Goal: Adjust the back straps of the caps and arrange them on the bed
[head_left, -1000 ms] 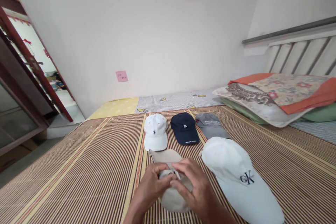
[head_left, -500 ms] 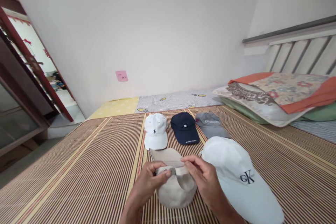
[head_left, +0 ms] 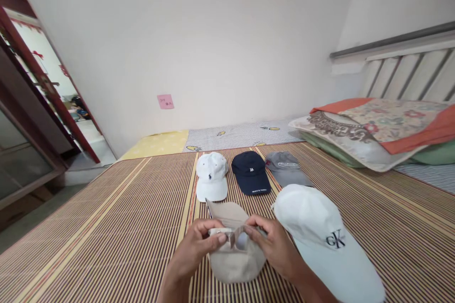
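Note:
A beige baseball cap (head_left: 238, 265) lies on the mat in front of me, its back opening toward me and its brim pointing away. My left hand (head_left: 199, 241) pinches the left end of its back strap by the buckle, thumb on the near side. My right hand (head_left: 268, 239) pinches the strap's right part between thumb and fingers. Between the two hands the strap (head_left: 236, 233) stands up from the cap. Just right of my right hand rests a white cap (head_left: 316, 227) with black CK-like letters, its brim toward the lower right.
Behind the beige cap stand a white cap (head_left: 212, 177) with a small dark logo, a navy cap (head_left: 250, 173) and a grey cap (head_left: 287, 168) in a row. Pillows (head_left: 377, 128) lie at the right by the headboard (head_left: 415, 75). A striped mat (head_left: 106, 227) covers the bed.
My right fingers have shifted from beside the brim onto the strap, which is now lifted and bent between both hands. My left hand keeps its pinch. The other caps stay put.

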A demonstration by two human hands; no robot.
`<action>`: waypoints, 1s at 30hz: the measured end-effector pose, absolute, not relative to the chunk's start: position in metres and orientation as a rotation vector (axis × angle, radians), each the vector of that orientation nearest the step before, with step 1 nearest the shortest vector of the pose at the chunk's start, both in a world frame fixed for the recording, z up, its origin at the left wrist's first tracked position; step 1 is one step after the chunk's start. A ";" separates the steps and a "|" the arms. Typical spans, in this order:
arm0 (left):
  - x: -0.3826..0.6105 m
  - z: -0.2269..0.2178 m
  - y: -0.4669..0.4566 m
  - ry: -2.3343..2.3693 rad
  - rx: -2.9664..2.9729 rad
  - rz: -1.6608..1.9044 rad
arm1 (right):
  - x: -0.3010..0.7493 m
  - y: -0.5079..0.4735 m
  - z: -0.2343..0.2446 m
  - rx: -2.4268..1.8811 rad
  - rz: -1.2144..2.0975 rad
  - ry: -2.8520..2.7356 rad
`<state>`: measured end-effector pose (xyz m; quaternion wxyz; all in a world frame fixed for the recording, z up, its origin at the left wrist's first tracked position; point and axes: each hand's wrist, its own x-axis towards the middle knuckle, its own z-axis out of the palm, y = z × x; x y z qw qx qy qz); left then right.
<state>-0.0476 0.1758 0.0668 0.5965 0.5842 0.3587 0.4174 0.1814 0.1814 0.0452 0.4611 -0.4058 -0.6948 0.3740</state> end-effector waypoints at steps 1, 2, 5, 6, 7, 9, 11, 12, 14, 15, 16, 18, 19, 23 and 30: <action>-0.050 0.066 0.176 0.821 1.338 0.987 | 0.182 0.184 0.041 -1.026 0.888 -1.699; -0.052 0.065 0.176 0.809 1.323 1.003 | 0.183 0.186 0.037 -1.058 0.859 -1.689; -0.055 0.064 0.176 0.775 1.248 1.065 | 0.187 0.190 0.032 -1.109 0.850 -1.651; -0.054 0.065 0.176 0.762 1.200 1.089 | 0.189 0.190 0.033 -1.088 0.899 -1.646; -0.054 0.066 0.176 0.747 1.139 1.119 | 0.191 0.190 0.035 -1.041 0.968 -1.652; -0.053 0.070 0.176 0.718 0.980 1.211 | 0.196 0.187 0.043 -0.910 1.126 -1.683; -0.054 0.073 0.177 0.687 0.825 1.324 | 0.201 0.185 0.051 -0.821 1.232 -1.710; -0.055 0.074 0.177 0.669 0.762 1.379 | 0.202 0.183 0.054 -0.810 1.257 -1.715; -0.059 0.075 0.177 0.625 0.656 1.473 | 0.202 0.181 0.058 -0.829 1.275 -1.715; -0.061 0.075 0.177 0.605 0.615 1.508 | 0.201 0.181 0.058 -0.834 1.274 -1.706; -0.062 0.075 0.177 0.587 0.585 1.533 | 0.199 0.180 0.057 -0.829 1.275 -1.694; -0.062 0.075 0.176 0.564 0.580 1.548 | 0.193 0.180 0.053 -0.811 1.289 -1.651; -0.061 0.076 0.176 0.560 0.617 1.539 | 0.191 0.180 0.050 -0.802 1.303 -1.616; -0.057 0.080 0.172 0.595 0.951 1.391 | 0.186 0.182 0.040 -0.758 1.369 -1.243; -0.063 0.078 0.173 0.888 1.390 1.071 | 0.189 0.187 0.050 -0.639 1.372 -0.501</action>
